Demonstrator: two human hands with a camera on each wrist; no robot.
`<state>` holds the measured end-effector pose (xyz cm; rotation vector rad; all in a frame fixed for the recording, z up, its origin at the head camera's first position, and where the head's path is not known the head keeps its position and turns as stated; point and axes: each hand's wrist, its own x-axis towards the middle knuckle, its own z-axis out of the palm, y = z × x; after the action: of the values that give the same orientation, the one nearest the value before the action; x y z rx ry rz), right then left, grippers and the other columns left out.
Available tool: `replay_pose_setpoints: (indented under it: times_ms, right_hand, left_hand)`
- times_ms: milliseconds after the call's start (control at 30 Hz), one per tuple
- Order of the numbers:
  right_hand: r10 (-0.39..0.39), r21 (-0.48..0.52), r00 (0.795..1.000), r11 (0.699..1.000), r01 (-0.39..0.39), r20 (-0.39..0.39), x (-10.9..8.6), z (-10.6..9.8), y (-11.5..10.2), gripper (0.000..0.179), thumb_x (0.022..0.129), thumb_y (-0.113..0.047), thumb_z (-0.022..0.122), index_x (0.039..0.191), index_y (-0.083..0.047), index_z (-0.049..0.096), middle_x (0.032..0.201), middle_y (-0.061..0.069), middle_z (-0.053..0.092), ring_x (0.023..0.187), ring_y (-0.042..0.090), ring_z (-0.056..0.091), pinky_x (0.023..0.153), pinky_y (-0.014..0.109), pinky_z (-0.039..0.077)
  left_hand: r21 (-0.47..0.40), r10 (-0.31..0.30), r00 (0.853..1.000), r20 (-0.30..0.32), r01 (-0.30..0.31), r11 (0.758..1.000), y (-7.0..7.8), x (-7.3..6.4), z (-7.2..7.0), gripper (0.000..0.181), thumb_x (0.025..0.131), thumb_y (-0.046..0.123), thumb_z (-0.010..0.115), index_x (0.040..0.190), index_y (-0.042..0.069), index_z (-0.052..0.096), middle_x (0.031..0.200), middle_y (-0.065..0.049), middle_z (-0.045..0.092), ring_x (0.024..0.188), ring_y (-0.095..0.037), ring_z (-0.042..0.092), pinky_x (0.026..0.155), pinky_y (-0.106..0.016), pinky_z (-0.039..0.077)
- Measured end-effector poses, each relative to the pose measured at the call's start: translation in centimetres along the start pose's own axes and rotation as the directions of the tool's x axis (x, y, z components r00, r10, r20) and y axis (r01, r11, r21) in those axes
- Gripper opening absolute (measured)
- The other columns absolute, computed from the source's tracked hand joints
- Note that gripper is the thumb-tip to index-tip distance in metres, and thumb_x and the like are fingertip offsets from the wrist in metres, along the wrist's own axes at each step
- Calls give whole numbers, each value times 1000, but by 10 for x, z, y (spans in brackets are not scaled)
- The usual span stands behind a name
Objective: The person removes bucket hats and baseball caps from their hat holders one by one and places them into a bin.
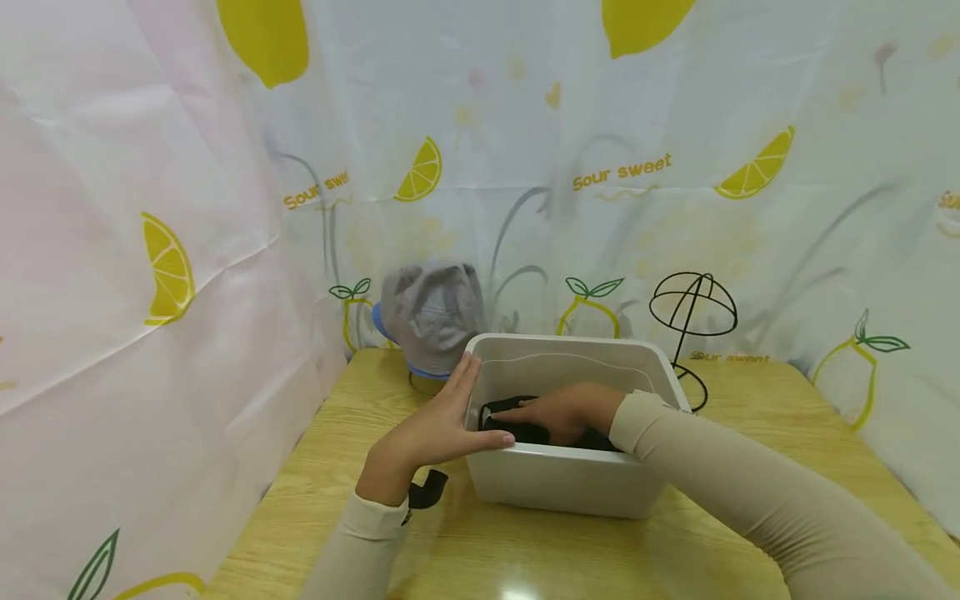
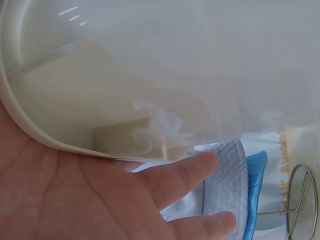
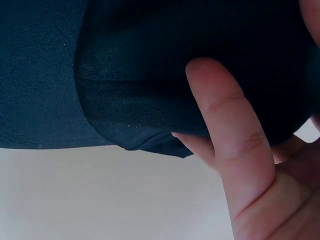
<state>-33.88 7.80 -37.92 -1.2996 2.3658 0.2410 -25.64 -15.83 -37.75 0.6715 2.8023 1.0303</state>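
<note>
A white plastic bin (image 1: 555, 483) stands on the table with a dark cloth cap (image 1: 517, 432) low inside it. My right hand (image 1: 573, 410) reaches over the rim into the bin and holds the cap. In the right wrist view the thumb lies across the dark twill of the cap (image 3: 120, 95), and other fingers show at its edge; part of their hold is hidden. Against the bin's left end rests my left hand (image 1: 442, 429), its fingers straight along the outside and its thumb over the front rim. The left wrist view shows this palm (image 2: 90, 195) beside the bin wall (image 2: 225, 65).
Behind the bin on the left, a grey cap with a blue brim (image 1: 435, 317) sits on a stand. A bare black wire hat stand (image 1: 693, 304) is at the back right. The wooden table (image 1: 330, 492) meets a lemon-printed curtain (image 1: 495, 167) at the back and left.
</note>
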Motion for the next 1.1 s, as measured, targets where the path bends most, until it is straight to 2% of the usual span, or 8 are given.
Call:
replay_pose_setpoints:
  times_ms: [200, 400, 600, 733, 900, 1100]
  right_hand:
    - [-7, 9, 1000, 1000, 7, 0, -1, -2, 1, 95, 93, -18, 78, 167, -33, 20, 167, 8, 35, 149, 22, 38, 119, 41, 38]
    - [-7, 29, 1000, 1000, 7, 0, -6, -3, 1, 97, 91, -19, 80, 167, -32, 21, 168, 3, 33, 149, 21, 37, 120, 41, 37]
    - [1, 26, 1000, 1000, 0, -23, -8, -6, 0, 95, 92, -21, 80, 167, -31, 22, 168, 5, 33, 153, 24, 34, 122, 43, 35]
    - [4, 31, 999, 1000, -2, -43, -11, -8, -1, 95, 90, -21, 80, 166, -32, 25, 167, 3, 37, 148, 22, 41, 119, 42, 39]
    - [45, 80, 996, 996, -39, -75, -15, -9, -1, 95, 88, -30, 83, 165, -34, 28, 164, -2, 40, 142, 19, 45, 117, 40, 40]
    - [77, 157, 992, 986, -61, -103, -19, -13, 2, 87, 90, -36, 81, 163, -33, 34, 163, 0, 42, 146, 21, 44, 119, 44, 38]
  left_hand:
    - [-2, -6, 1000, -4, 6, 1000, 0, 0, 0, 127, 80, 76, 73, 166, 28, -8, 174, 4, -16, 160, -16, -2, 127, -50, 22]
    - [-6, -15, 1000, 14, 15, 1000, -1, 0, 2, 126, 80, 77, 72, 164, 31, -10, 174, 6, -18, 160, -16, -1, 127, -50, 23]
    - [-12, -17, 1000, 4, 17, 1000, -3, 0, 0, 122, 80, 76, 72, 165, 33, -5, 173, 8, -18, 160, -23, 7, 124, -52, 28]
    - [-8, -26, 1000, 3, 26, 1000, -2, -1, -1, 122, 80, 77, 72, 165, 35, -4, 173, 9, -18, 159, -26, 13, 123, -53, 31]
    - [-9, -23, 1000, 16, 23, 1000, -1, -2, 0, 121, 81, 76, 72, 165, 35, -5, 173, 9, -19, 160, -25, 10, 123, -53, 30]
    - [-4, -22, 1000, 12, 22, 1000, -2, 0, 1, 122, 81, 76, 72, 165, 33, -5, 173, 9, -19, 160, -25, 9, 123, -53, 31]
